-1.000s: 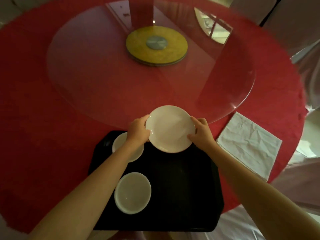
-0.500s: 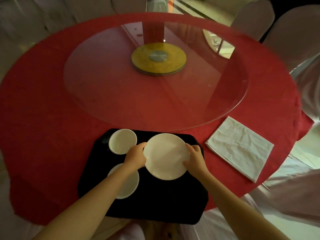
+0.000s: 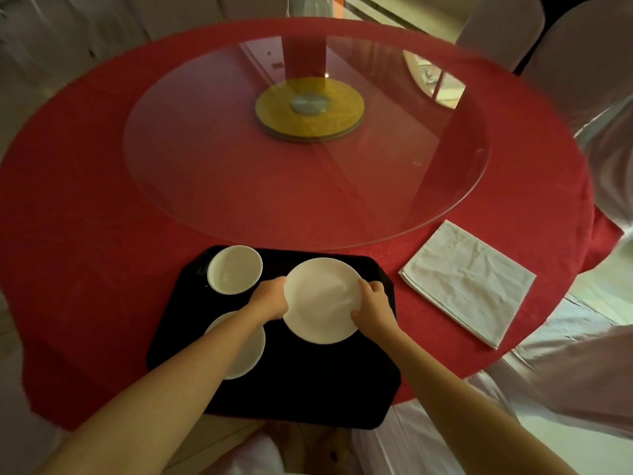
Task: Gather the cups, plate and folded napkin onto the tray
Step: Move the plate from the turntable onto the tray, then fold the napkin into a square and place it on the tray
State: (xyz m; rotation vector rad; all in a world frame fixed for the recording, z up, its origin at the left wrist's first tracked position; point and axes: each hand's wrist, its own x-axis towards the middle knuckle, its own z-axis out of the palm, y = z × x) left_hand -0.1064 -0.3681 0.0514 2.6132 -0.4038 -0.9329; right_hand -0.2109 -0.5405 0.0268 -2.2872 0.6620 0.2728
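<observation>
A black tray (image 3: 308, 389) lies on the red table at its near edge. A white plate (image 3: 320, 301) is over the tray's far right part, gripped at its left rim by my left hand (image 3: 270, 298) and at its right rim by my right hand (image 3: 373, 303). One white cup (image 3: 234, 269) stands in the tray's far left corner. A second white cup (image 3: 248, 351) sits nearer on the left, partly hidden under my left forearm. A folded white napkin (image 3: 467, 281) lies on the tablecloth to the right of the tray.
A large glass turntable (image 3: 239, 166) on a gold hub (image 3: 310, 113) covers the table's middle, its rim just beyond the tray. Chairs in pale covers (image 3: 582, 63) stand around the far right and right side.
Both hands have brought the plate from the tray's far edge toward me and down over the tray. The camera has pulled back, showing more of the table.
</observation>
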